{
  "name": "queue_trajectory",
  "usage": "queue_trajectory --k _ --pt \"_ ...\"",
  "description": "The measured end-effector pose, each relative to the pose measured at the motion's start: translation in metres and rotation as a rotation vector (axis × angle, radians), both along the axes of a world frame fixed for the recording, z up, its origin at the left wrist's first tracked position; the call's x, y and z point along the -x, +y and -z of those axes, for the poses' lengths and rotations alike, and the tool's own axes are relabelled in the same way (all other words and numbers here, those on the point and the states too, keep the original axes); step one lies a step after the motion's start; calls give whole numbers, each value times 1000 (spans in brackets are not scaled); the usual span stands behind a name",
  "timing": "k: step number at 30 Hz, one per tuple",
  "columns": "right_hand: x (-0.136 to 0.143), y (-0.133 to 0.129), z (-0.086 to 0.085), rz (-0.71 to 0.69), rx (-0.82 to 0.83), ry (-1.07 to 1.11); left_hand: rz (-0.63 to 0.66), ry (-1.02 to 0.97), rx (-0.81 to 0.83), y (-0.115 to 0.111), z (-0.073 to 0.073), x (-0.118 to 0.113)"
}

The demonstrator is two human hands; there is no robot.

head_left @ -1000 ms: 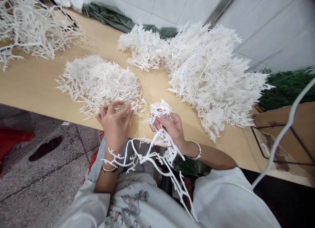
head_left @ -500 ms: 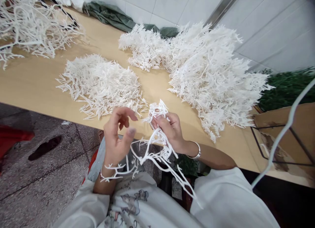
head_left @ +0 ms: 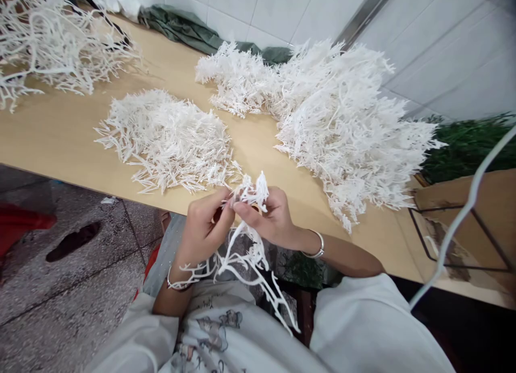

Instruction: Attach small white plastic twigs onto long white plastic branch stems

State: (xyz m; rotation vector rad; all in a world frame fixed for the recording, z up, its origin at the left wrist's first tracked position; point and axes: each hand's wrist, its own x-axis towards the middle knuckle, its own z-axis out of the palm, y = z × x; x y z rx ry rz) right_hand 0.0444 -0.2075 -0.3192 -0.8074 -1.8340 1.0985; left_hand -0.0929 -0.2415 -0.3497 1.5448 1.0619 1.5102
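A branching white plastic sprig (head_left: 236, 260), like an artificial plant stem, hangs over my lap below the table's front edge. Its bushy upper end is pinched in my right hand (head_left: 272, 217), fingers closed. My left hand (head_left: 207, 222) meets the right one, its thumb and fingertips closed on the same bushy end; the exact contact is partly hidden by the fingers. Just beyond the hands lies a heap of short white plastic pieces (head_left: 169, 139). Further right spreads a larger pile of feathery white sprigs (head_left: 338, 120).
Bare white branching stems (head_left: 52, 45) are tangled at the table's far left. Dark green cloth (head_left: 181, 26) lies along the tiled wall. Green plastic foliage (head_left: 475, 147) and a cardboard box (head_left: 479, 217) stand at right, behind a pale cable (head_left: 463, 217). A dark slipper (head_left: 74, 241) lies on the floor.
My left hand has moved right and closed onto the sprig's upper end. The right hand has shifted slightly left, and the hanging stems have swung left.
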Motion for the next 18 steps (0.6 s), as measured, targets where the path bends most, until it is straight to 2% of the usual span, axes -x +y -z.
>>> queue_trajectory --k 4,8,13,18 --pt "0 1 1 -46 145 -8 -59 -64 4 0 1 -1" --pt "2 -1 0 -131 174 5 -11 -283 116 1 6 0" --pt "1 -9 -6 -258 181 95 251 -669 301 -2 6 -5" --pt "-5 -20 1 -228 253 165 440 -906 477 -10 -5 -18"
